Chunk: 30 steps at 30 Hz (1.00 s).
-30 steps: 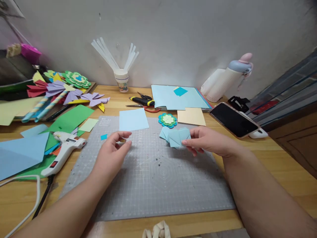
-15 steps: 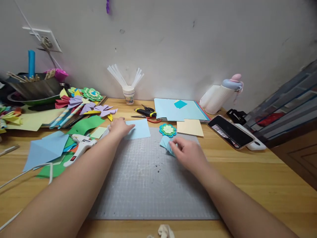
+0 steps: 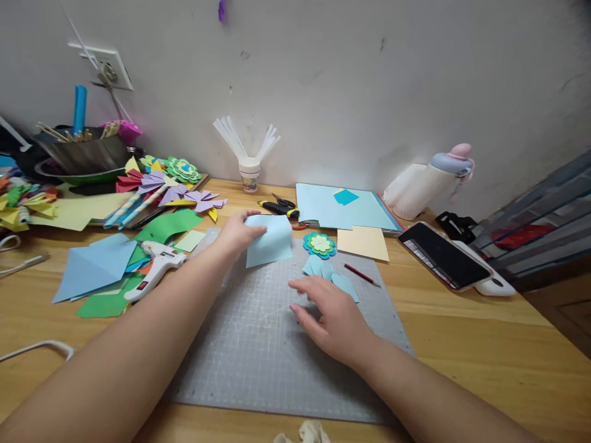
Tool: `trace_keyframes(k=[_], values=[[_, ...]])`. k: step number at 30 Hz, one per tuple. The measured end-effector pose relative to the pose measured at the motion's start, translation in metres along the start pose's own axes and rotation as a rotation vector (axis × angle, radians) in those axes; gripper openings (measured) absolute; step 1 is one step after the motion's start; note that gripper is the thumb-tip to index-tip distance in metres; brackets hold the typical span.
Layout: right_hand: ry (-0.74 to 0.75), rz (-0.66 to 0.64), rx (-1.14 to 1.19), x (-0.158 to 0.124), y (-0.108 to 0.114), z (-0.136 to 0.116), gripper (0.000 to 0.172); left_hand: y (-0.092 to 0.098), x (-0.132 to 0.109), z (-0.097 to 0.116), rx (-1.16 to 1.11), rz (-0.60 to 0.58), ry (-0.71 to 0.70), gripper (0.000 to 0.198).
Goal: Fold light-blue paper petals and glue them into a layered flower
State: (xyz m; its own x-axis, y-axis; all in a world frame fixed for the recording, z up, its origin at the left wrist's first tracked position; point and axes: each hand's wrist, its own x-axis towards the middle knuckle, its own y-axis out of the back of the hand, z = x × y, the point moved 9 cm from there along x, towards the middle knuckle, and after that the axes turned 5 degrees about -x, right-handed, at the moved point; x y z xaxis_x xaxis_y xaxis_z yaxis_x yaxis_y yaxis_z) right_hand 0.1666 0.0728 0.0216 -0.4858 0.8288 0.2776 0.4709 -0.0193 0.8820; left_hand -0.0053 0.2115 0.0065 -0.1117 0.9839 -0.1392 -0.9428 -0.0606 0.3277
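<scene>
A: What do the two hands hold?

B: Left hand, centre of the frame, left of the middle: thumb over the pale blue sheet at its upper left corner, the other fingers mostly hidden, apparently pinching it. Right hand, below and right of centre: thumb and forefinger spread, with nothing visible between them.

A: Where does the sheet lie?

B: Near the centre of the frame, over the upper part of the grey cutting mat. It bows along its upper side; whether its lower edge touches the mat cannot be told.

A: And what lies about the right hand?

B: Small blue paper pieces just beyond its knuckles, contact uncertain; a dark red pencil to their right; a layered paper flower above them.

A: Which step is in hand?

B: By judgement, picking up the sheet: the left grip appears made, while the right hand holds nothing that shows.

A: What does the next move call for?

B: Probably a light, steady left pinch, so that the thin paper does not crease, and the right fingers kept clear of the loose pieces.
</scene>
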Motion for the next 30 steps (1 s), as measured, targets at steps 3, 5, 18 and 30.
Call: trace_keyframes(k=[3,5,18,30], values=[[0.114,0.194,-0.103,-0.006,0.016,-0.012,0.048,-0.005,-0.045,-0.007,-0.135,-0.065,0.062,0.047],[0.191,0.246,-0.176,-0.010,0.019,-0.021,0.048,-0.007,-0.074,-0.016,-0.177,-0.091,0.107,0.051],[0.394,-0.110,-0.027,-0.021,-0.016,-0.056,0.017,0.004,-0.197,-0.034,0.559,-0.297,-0.551,0.030],[-0.213,-0.297,0.313,-0.014,-0.044,-0.005,0.022,0.022,-0.195,-0.035,0.774,0.101,-0.608,0.028]])
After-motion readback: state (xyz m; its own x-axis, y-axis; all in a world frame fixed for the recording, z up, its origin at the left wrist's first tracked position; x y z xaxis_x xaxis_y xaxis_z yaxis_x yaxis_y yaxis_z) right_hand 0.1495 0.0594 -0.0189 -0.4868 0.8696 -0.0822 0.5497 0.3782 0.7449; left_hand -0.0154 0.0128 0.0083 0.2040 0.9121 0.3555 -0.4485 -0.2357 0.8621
